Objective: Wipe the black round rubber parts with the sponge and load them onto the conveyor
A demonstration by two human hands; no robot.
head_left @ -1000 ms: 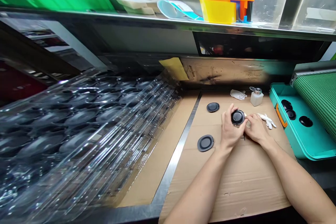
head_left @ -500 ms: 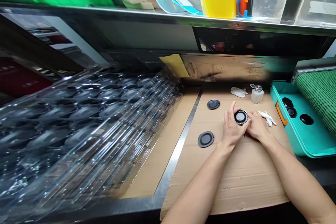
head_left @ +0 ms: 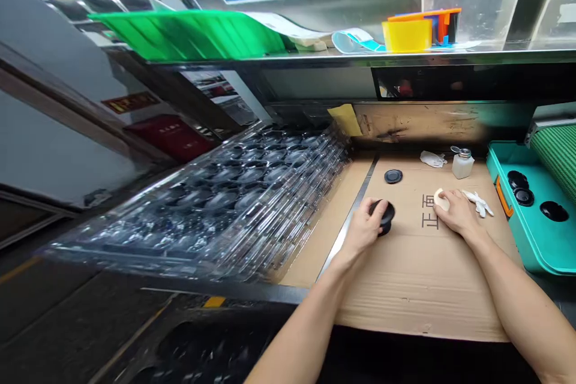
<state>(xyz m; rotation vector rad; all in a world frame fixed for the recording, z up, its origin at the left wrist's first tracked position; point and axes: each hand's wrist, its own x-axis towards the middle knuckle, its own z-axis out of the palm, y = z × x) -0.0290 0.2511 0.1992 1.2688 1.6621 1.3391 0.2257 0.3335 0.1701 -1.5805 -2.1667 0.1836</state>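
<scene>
My left hand [head_left: 365, 228] is closed round a black round part [head_left: 385, 216], low over the cardboard sheet [head_left: 414, 288]. The fingers cover part of it, and I cannot tell whether it is one piece or two together. To the right, my right hand [head_left: 458, 211] is closed on a small cream-coloured pad [head_left: 441, 199] by the printed characters on the cardboard. A black round cover [head_left: 393, 176] lies flat farther back. Beside my right hand is a crumpled white glove [head_left: 479, 203].
Stacked clear plastic trays [head_left: 252, 204] fill the left. A white pump bottle [head_left: 462, 164] and a white crumpled cloth or glove [head_left: 432, 159] lie at the back. A teal bin [head_left: 540, 246] with black round parts stands right, below a green conveyor belt [head_left: 558, 150].
My hands have parted. The left has moved left to where the nearer black cover lay, and the pale-centred part is no longer visible. A cream pad now shows in the right. The view has swung left.
</scene>
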